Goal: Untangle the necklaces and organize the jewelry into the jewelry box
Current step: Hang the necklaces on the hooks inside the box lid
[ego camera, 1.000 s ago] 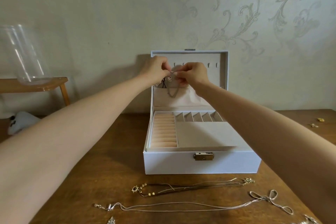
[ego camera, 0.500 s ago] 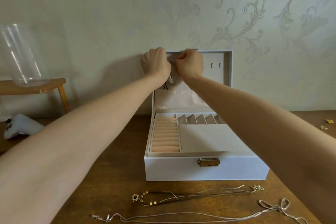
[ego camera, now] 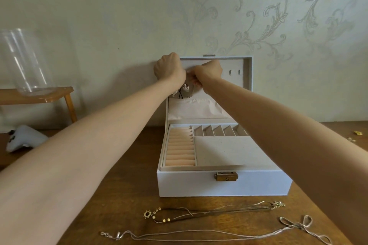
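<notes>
A white jewelry box stands open on the wooden table, its lid upright against the wall. Both my hands are raised to the row of hooks inside the lid. My left hand and my right hand have curled fingers that pinch a necklace, whose silver pendants hang below them above the lid's pocket. Two hooks show free to the right. On the table in front of the box lie a dark cord necklace with a sun charm and a thin silver chain.
A clear glass vase stands on a small wooden stand at the left. A white game controller lies below it. Small gold pieces sit at the table's right edge. The box tray holds ring rolls and small compartments.
Both hands rose with the necklace from mid-lid to the hook row at the lid's top. The camera moved closer and tilted slightly.
</notes>
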`<action>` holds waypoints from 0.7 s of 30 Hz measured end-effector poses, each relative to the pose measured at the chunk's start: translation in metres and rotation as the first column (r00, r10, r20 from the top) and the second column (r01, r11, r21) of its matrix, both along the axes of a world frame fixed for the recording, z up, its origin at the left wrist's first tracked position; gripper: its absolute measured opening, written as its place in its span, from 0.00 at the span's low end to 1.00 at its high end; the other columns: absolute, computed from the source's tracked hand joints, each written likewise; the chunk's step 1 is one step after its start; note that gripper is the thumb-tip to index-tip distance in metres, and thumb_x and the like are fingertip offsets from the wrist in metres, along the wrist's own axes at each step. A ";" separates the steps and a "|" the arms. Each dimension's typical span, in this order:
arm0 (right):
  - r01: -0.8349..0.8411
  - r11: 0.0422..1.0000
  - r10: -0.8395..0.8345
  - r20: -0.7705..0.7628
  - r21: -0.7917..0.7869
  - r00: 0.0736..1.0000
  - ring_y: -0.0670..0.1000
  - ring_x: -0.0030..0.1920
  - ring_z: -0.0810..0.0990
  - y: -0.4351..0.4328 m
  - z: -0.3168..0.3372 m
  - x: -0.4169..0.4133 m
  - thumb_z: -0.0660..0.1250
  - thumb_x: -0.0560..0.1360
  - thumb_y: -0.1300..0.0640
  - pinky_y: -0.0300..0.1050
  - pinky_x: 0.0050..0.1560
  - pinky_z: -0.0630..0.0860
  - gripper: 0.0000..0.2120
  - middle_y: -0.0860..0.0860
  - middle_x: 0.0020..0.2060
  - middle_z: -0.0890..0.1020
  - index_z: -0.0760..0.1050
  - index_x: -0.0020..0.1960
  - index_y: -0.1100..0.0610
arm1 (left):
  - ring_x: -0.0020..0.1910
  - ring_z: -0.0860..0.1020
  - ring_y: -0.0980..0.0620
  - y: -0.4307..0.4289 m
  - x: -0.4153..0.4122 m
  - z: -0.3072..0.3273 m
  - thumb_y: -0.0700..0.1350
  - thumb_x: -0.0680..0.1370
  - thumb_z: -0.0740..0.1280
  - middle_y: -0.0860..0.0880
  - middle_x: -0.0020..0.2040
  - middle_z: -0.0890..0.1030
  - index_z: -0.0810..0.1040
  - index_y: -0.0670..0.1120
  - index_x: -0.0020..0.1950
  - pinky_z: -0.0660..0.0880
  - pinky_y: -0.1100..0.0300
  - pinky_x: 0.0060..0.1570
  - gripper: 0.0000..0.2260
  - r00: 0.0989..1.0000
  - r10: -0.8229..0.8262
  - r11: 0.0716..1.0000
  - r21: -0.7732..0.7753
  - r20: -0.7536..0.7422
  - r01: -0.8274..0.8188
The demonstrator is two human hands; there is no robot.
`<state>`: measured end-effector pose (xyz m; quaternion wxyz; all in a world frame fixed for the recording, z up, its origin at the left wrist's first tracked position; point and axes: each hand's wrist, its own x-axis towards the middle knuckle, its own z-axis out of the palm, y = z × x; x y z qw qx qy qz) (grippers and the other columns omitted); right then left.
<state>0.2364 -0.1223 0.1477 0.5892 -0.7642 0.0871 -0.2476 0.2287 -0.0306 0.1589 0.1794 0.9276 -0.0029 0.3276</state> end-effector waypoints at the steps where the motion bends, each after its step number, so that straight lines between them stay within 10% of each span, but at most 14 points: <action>1: -0.001 1.000 0.001 0.007 -0.003 1.000 0.56 0.30 0.79 0.000 -0.001 -0.001 0.72 0.63 0.67 0.48 0.36 0.79 0.12 0.58 0.27 0.81 0.74 0.24 0.59 | 0.57 0.76 0.38 0.000 0.000 -0.001 0.35 0.75 0.62 0.39 0.57 0.79 0.77 0.39 0.55 0.71 0.54 0.47 0.10 1.000 0.001 1.000 0.002 -0.001 -0.001; 11: -0.060 0.998 0.061 0.028 -0.027 0.998 0.53 0.25 0.76 0.003 -0.014 -0.003 0.67 0.68 0.72 0.41 0.27 0.74 0.15 0.57 0.25 0.78 0.71 0.25 0.59 | 0.55 0.77 0.42 0.008 0.000 -0.014 0.39 0.76 0.64 0.44 0.53 0.82 0.81 0.46 0.51 0.69 0.57 0.43 0.08 0.997 -0.072 0.997 0.008 0.014 0.072; 21: -0.276 0.903 0.291 0.005 0.329 0.957 0.49 0.24 0.80 -0.002 -0.036 -0.029 0.67 0.72 0.72 0.38 0.26 0.76 0.04 0.60 0.34 0.81 0.78 0.46 0.68 | 0.50 0.79 0.52 0.013 -0.013 -0.025 0.45 0.74 0.70 0.55 0.47 0.82 0.78 0.50 0.41 0.70 0.61 0.43 0.02 0.967 -0.236 0.942 -0.222 0.097 0.252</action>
